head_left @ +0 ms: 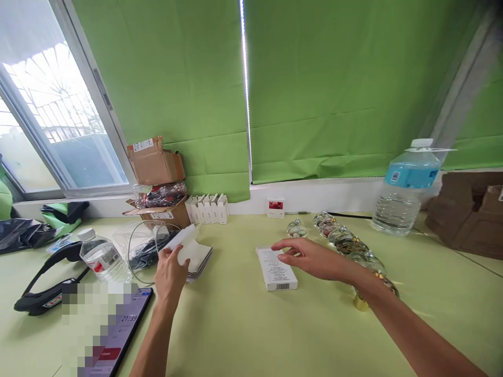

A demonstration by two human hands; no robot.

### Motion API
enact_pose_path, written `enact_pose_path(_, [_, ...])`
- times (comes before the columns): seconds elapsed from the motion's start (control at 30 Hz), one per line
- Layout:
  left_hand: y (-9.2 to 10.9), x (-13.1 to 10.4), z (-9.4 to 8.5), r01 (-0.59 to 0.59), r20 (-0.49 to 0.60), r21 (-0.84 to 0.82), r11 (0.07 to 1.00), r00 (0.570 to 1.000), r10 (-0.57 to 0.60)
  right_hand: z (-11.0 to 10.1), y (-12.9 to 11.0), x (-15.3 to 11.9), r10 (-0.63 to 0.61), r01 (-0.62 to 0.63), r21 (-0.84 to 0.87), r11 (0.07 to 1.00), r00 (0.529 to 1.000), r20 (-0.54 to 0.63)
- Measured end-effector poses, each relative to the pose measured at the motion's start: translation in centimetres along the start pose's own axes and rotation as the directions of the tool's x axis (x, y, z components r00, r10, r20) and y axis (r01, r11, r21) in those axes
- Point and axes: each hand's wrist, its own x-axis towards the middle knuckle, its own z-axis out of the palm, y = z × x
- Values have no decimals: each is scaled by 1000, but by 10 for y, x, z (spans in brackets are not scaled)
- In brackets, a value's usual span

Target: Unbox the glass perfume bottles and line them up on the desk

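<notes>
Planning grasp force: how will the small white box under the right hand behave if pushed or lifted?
The white box lies flat on its broad face, so it would probably slide rather than tip. It looks like thin carton, so likely light and easily dented. The right hand hovers at its far end; the glass ornaments beside it could roll if bumped.

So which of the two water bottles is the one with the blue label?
The large water bottle standing upright at the far right by the green blind. The small water bottle near the left hand carries a white label with red on it.
</notes>
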Motion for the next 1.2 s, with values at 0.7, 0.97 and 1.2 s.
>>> enact_pose_path(0.7, [78,-61,35,-360,51,-585,727,878,476,78,-4,14,129,-351,-652,672,922,-364])
enact_pose_path(0.97, [86,-75,42,-202,176,-729,654,868,465,84,3,16,146,-339,-611,716,928,-344])
enact_pose_path(1.2, [96,-79,41,251,436,-883,395,751,497,87,0,15,29,-99,-294,951,972,-235])
